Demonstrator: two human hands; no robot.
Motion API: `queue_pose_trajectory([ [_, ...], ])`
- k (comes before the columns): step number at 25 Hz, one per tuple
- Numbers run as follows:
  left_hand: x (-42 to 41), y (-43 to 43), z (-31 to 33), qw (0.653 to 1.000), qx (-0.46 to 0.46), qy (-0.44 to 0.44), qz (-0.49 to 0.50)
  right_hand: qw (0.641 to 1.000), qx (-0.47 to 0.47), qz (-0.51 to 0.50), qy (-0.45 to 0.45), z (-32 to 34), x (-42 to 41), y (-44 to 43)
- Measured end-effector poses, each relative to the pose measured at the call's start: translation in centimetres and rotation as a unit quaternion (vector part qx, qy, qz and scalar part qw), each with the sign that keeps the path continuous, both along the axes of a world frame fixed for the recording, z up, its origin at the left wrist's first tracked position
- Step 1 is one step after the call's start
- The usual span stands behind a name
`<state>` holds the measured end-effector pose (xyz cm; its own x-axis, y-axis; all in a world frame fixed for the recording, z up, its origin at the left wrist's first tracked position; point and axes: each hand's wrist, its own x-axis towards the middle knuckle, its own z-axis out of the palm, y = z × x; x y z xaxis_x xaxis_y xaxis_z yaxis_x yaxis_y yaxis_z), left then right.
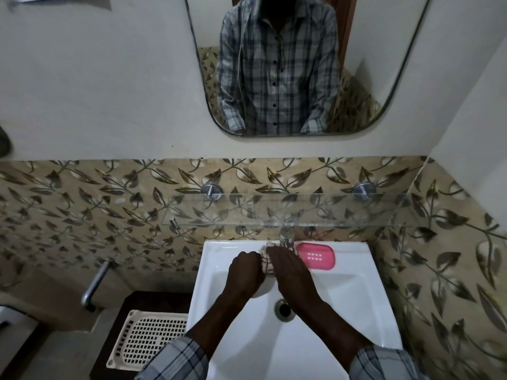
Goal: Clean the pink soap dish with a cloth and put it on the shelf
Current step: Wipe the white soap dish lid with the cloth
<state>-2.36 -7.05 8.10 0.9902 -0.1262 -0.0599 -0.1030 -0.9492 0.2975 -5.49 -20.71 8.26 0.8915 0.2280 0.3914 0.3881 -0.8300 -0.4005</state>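
The pink soap dish (317, 255) lies flat on the back rim of the white sink (356, 297), right of the tap (286, 237). A bunched pale cloth with dark stripes (267, 263) sits over the basin just below the tap. My left hand (245, 272) grips it from the left and my right hand (290, 272) from the right, fingers wrapped around it. Most of the cloth is hidden between the hands. Neither hand touches the soap dish. A clear glass shelf (288, 211) hangs on the tiled wall above the sink.
A mirror (356, 64) above shows a person in a checked shirt. The drain (284, 309) is at the basin's centre. A white perforated basket (148, 342) and a metal wall pipe (94, 283) are at the left. Leaf-patterned tiles close in on the right.
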Motion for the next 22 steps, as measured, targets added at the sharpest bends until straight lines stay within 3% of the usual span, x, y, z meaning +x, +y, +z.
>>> queue_pose_trajectory([
  [3,-1.3,-1.0,-0.3,0.984,-0.152,-0.052,0.075,0.951,0.213,-0.151,0.162,0.2,0.6,-0.1],
  [6,-2.2,-2.1,-0.2,0.923,-0.309,-0.108,0.203,0.895,0.306,-0.248,0.208,0.5,1.3,1.1],
  [9,-3.3,-3.4,-0.2,0.862,-0.396,-0.116,0.295,0.865,0.335,-0.281,0.246,1.4,1.8,2.2],
  [12,-3.5,-3.8,-0.6,0.793,-0.486,-0.068,0.361,0.869,0.266,-0.278,0.312,1.3,1.0,3.2],
  [13,-3.3,-3.8,-0.5,0.786,-0.490,-0.045,0.375,0.869,0.252,-0.277,0.323,0.7,0.5,3.5],
  [15,-2.7,-3.3,0.0,0.800,-0.485,-0.036,0.352,0.875,0.241,-0.262,0.329,0.4,-0.2,3.3],
  [18,-1.6,-1.3,0.9,0.848,-0.461,-0.090,0.246,0.900,0.223,-0.216,0.307,1.2,1.1,2.1],
  [19,-1.2,-0.8,1.3,0.834,-0.492,-0.087,0.234,0.903,0.220,-0.207,0.305,2.1,1.5,1.8],
  [22,-0.2,-1.5,2.1,0.727,-0.604,-0.065,0.319,0.903,0.239,-0.235,0.269,2.6,2.1,1.9],
])
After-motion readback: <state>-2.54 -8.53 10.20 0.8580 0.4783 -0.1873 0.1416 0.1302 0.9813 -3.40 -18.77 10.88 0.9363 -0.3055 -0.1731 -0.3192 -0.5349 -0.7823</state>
